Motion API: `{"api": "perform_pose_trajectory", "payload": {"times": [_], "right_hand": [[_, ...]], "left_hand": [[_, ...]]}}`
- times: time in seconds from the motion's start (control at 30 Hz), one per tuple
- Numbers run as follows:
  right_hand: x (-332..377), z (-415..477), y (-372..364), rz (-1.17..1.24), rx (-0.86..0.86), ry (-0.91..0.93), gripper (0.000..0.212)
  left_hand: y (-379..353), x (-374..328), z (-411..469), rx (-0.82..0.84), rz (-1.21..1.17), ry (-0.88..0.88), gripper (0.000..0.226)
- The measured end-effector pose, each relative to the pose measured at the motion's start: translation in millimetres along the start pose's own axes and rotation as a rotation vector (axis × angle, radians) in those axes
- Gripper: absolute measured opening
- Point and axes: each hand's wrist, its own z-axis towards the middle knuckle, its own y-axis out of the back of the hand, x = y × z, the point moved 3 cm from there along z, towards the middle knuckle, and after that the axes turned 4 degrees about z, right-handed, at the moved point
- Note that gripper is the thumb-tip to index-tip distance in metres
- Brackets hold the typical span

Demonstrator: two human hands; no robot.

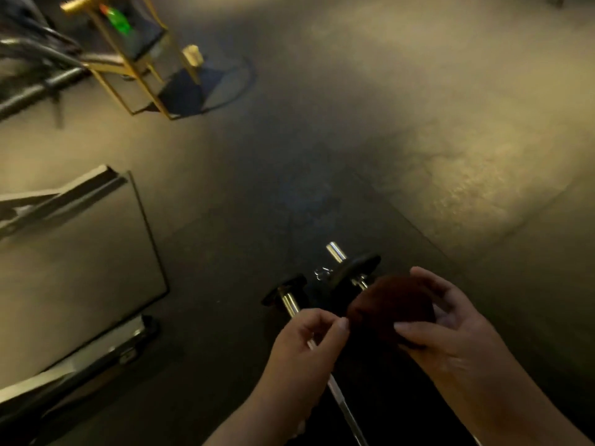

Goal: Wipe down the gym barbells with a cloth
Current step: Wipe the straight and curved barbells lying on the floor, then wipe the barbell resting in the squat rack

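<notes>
While the right hand [450, 333] cups a dark reddish-brown cloth [386, 307], thumb laid across its front and fingers curled round behind, the left hand [306, 342] pinches the cloth's left edge between thumb and forefinger, with its other fingers folded in. The cloth is bunched into a rough ball and held up between the two hands, above the bars; whether it touches either one cannot be told.

Under the left hand a chrome barbell [289, 304] lies on the dark floor [225, 317], its thin shaft running down toward the bottom edge and a small black plate [283, 286] near its far end. Just beside it to the right lies a second barbell [335, 251] (roughly parallel), with a bright chrome tip, a larger black plate [357, 267], and a shaft that passes out of sight behind the cloth.

To the left, a glossy panel [74, 252] in a thin dark frame lies tilted across the view. Further off at upper left is a gold-framed stand [135, 64] with a green bottle [119, 22] inside it, any print on it too blurred to read, and a pale cup [193, 54] just beside the frame. Dark tubes [38, 88] of some machine cross the far left.
</notes>
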Motion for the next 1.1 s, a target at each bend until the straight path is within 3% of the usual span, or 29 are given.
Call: {"api": "perform_pose_trajectory", "payload": {"times": [0.13, 0.17, 0.27, 0.37, 0.43, 0.67, 0.8, 0.87, 0.97, 1.03, 1.1], "right_hand": [[12, -10, -61, -0.011, 0.154, -0.127, 0.092], [14, -16, -79, -0.019, 0.207, -0.16, 0.087], [22, -37, -127, -0.199, 0.28, -0.198, 0.045], [35, -58, -171, -0.487, 0.333, -0.146, 0.021], [47, -70, -205, -0.634, 0.382, -0.055, 0.004], [88, -85, -322, -0.97, 0.464, 0.461, 0.006], [102, -82, -396, -1.038, 0.507, 0.592, 0.008], [100, -76, -434, -0.971, 0.488, 0.482, 0.009], [88, -63, -492, -0.663, 0.505, 0.15, 0.02], [75, -57, -525, -0.478, 0.575, -0.087, 0.038], [52, -51, -542, -0.396, 0.628, -0.334, 0.065]], "left_hand": [[52, -33, -46, -0.206, -0.155, -0.096, 0.015], [65, -41, -55, -0.246, -0.241, -0.096, 0.016], [101, -68, -84, -0.359, -0.445, -0.119, 0.028], [135, -96, -117, -0.412, -0.425, -0.201, 0.025], [161, -116, -139, -0.44, -0.374, -0.274, 0.019], [263, -153, -184, -0.544, 0.018, -0.455, 0.019], [321, -186, -201, -0.581, 0.119, -0.492, 0.017], [350, -199, -203, -0.547, -0.007, -0.463, 0.023], [392, -203, -206, -0.388, -0.275, -0.261, 0.049], [407, -203, -213, -0.167, -0.269, -0.22, 0.048], [422, -204, -217, -0.088, -0.393, -0.246, 0.04]]}}
